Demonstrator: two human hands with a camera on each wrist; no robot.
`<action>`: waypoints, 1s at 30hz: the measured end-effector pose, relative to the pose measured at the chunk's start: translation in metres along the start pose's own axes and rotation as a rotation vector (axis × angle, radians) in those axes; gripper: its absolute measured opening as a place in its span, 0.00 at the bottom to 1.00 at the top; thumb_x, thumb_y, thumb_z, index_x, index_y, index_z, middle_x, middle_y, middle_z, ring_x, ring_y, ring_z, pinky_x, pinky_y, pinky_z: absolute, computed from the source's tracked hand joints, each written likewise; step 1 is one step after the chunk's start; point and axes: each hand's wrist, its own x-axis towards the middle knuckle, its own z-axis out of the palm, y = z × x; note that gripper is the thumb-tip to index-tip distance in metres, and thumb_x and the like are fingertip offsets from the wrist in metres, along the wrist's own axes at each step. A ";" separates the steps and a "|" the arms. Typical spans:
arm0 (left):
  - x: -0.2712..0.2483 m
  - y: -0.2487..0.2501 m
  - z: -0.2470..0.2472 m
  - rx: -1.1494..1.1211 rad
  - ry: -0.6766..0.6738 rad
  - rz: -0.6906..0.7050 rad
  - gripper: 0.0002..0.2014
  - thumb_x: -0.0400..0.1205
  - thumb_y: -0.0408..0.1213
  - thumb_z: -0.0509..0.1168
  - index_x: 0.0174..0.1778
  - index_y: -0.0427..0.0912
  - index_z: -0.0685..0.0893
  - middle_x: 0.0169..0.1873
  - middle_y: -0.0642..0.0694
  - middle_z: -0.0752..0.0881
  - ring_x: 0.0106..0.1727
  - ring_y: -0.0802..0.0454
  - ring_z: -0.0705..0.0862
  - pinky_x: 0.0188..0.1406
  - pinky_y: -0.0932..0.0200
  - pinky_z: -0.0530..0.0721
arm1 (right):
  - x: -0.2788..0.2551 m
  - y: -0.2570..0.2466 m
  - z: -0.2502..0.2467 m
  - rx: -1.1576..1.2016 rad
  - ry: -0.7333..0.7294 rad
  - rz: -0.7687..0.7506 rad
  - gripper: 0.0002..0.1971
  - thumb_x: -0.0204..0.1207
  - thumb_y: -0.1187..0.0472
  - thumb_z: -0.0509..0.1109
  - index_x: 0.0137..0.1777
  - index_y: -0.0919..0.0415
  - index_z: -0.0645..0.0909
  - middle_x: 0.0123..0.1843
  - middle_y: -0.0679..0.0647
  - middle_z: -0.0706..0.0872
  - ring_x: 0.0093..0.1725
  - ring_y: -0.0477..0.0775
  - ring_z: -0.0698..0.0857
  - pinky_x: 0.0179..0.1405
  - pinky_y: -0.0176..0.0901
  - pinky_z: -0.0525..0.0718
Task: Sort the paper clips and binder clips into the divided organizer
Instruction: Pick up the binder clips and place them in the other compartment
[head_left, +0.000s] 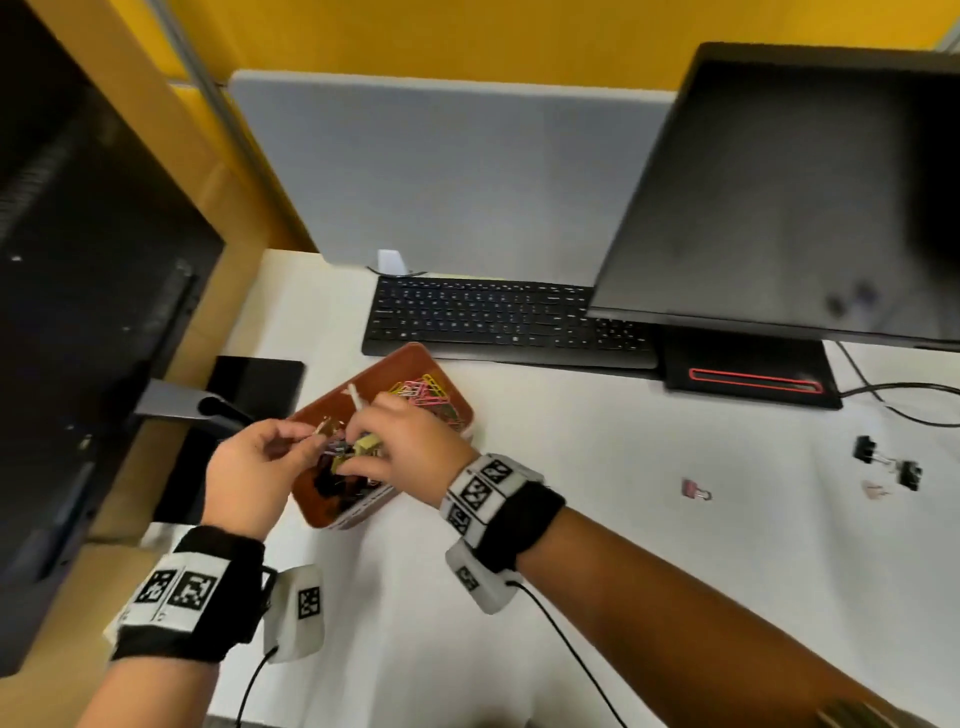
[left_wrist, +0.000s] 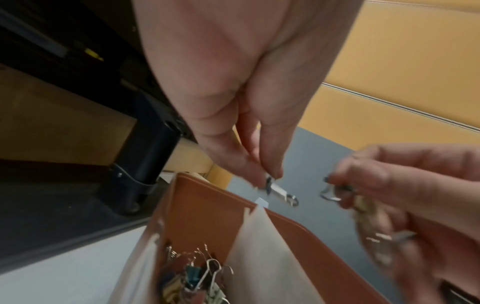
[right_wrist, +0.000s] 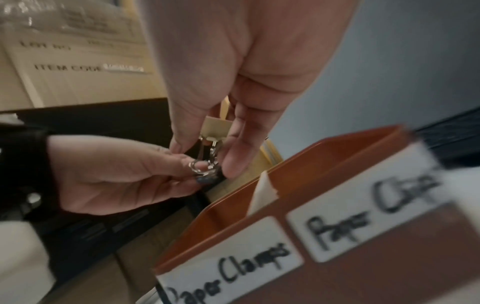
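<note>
**Both hands pinching clips above the organizer**

From the head camera, the brown organizer (head_left: 415, 364) sits on the white tabletop (head_left: 597, 493) in front of the black keyboard (head_left: 498, 317), with a white divider (head_left: 356, 397) splitting it. Coloured paper clips (head_left: 423, 395) fill the far compartment; a heap of binder clips (head_left: 337, 480) fills the near one. The left hand (head_left: 249, 467) and right hand (head_left: 410, 447) meet just above that near compartment, but blur hides what each holds.

The left wrist camera settles it for the left hand (left_wrist: 233, 92): thumb and fingers pinch a small dark binder clip (left_wrist: 278, 190) by its body, silver handle sticking out, above the organizer's rim (left_wrist: 207, 197). It also looks down into the binder-clip compartment (left_wrist: 197, 275).

The right wrist camera shows the right hand (right_wrist: 233, 72) with fingers curled round a beige binder clip (right_wrist: 217, 128), its wire handles hanging down and touching the left hand's fingertips (right_wrist: 182, 162). Only this view reads the handwritten labels on the organizer's front: "Paper Clamps" (right_wrist: 228, 267) and a second label (right_wrist: 363, 209) beginning "Paper".

Only the head view shows loose clips well to the right on the tabletop: a pink binder clip (head_left: 695, 489) and two black binder clips (head_left: 888, 462).
</note>
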 end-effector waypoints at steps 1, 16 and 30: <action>0.003 -0.004 -0.005 0.016 -0.029 -0.006 0.08 0.79 0.37 0.67 0.44 0.35 0.86 0.28 0.43 0.85 0.20 0.60 0.77 0.18 0.78 0.72 | 0.011 -0.008 0.011 -0.002 -0.031 0.006 0.16 0.71 0.54 0.75 0.56 0.59 0.79 0.54 0.56 0.77 0.50 0.56 0.80 0.57 0.57 0.81; -0.058 0.067 0.137 -0.026 -0.504 0.430 0.08 0.79 0.33 0.67 0.51 0.48 0.84 0.48 0.52 0.84 0.44 0.62 0.83 0.42 0.68 0.82 | -0.182 0.126 -0.082 -0.231 0.325 0.417 0.14 0.74 0.58 0.71 0.59 0.48 0.80 0.57 0.47 0.79 0.46 0.43 0.79 0.58 0.53 0.81; -0.103 0.096 0.370 0.429 -0.823 0.602 0.16 0.75 0.28 0.67 0.57 0.46 0.85 0.55 0.48 0.79 0.57 0.46 0.78 0.63 0.52 0.79 | -0.345 0.269 -0.193 -0.365 0.460 0.959 0.24 0.75 0.61 0.68 0.72 0.56 0.73 0.76 0.58 0.70 0.75 0.62 0.67 0.75 0.49 0.66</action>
